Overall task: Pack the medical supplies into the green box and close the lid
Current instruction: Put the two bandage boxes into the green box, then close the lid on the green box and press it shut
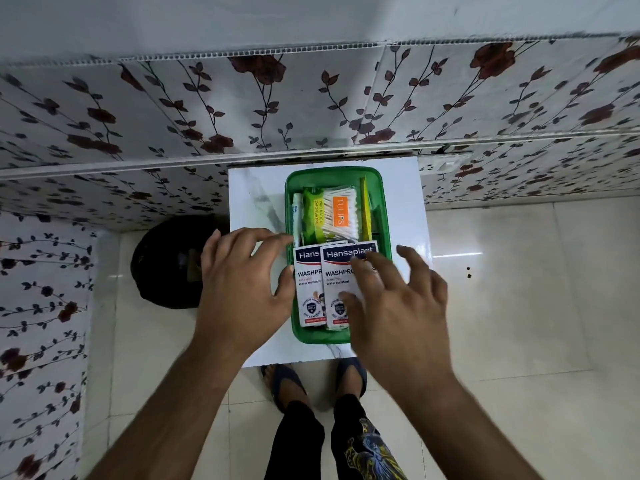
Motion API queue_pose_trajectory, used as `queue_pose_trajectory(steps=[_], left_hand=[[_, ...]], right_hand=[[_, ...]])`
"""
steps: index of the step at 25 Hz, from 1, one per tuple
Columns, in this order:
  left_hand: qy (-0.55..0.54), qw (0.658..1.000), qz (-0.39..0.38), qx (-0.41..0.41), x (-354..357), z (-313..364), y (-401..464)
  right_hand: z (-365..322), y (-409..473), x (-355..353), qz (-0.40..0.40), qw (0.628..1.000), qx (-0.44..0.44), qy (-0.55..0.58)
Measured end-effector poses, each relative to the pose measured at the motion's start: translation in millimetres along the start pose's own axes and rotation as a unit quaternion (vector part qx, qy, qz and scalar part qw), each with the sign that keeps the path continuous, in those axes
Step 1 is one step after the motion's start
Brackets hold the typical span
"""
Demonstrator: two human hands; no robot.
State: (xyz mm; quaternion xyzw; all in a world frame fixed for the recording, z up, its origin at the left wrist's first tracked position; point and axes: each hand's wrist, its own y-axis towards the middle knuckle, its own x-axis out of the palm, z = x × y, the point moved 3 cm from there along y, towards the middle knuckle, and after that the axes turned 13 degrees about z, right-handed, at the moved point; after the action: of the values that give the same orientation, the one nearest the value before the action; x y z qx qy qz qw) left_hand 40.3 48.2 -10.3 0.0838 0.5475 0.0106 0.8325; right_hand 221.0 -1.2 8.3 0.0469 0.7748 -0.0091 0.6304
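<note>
The green box stands uncovered on a small white table. In its far half lie a pack of cotton swabs, a green packet, a white tube and a yellow packet. Two white Hansaplast plaster packs lie side by side in the near half. My left hand rests at the box's left edge with fingers spread, thumb touching the left pack. My right hand hovers over the right pack, fingers apart, fingertips on it. No lid is visible.
The table stands against a floral-patterned wall. A black round object sits on the tiled floor left of the table. My feet in sandals are just below the table's near edge.
</note>
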Motion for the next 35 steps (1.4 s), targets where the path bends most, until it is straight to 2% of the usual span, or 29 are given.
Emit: queue_pose_trajectory(steps=[3,7,11,14,16,18,19,21,25,30,32,35], left_hand=[[-0.012,1.000,-0.007,-0.006,3,-3,-1],[-0.046,0.999,-0.003,-0.019,8,-10,-2],[-0.167,0.980,0.051,-0.096,6,-13,-7],[-0.234,0.944,0.073,-0.219,16,-28,-12],[-0.238,0.918,0.025,-0.316,35,-40,-16],[-0.219,0.903,-0.063,-0.365,55,-43,-17],[-0.212,0.898,-0.100,-0.371,63,-41,-16],[-0.199,0.897,-0.136,-0.371,71,-36,-13],[-0.178,0.900,-0.134,-0.374,77,-38,-7],[-0.089,0.930,-0.157,-0.321,80,-27,-1],[-0.092,0.932,-0.146,-0.319,75,-25,1],[-0.151,0.919,-0.074,-0.357,44,-36,1]], right_hand=[[-1,-18,24,-0.055,0.998,-0.009,-0.025],[7,-24,31,-0.063,0.998,0.000,-0.020],[16,-18,18,0.041,0.996,-0.001,0.077],[35,-8,10,0.118,0.969,0.092,0.198],[45,3,18,0.068,0.962,0.168,0.205],[49,12,31,-0.044,0.965,0.192,0.172],[50,14,36,-0.079,0.966,0.184,0.162],[49,18,41,-0.083,0.971,0.163,0.156],[47,20,37,-0.052,0.975,0.141,0.161],[58,19,21,-0.011,0.970,0.154,0.187],[65,18,12,0.005,0.968,0.161,0.193],[73,18,6,0.007,0.969,0.169,0.181]])
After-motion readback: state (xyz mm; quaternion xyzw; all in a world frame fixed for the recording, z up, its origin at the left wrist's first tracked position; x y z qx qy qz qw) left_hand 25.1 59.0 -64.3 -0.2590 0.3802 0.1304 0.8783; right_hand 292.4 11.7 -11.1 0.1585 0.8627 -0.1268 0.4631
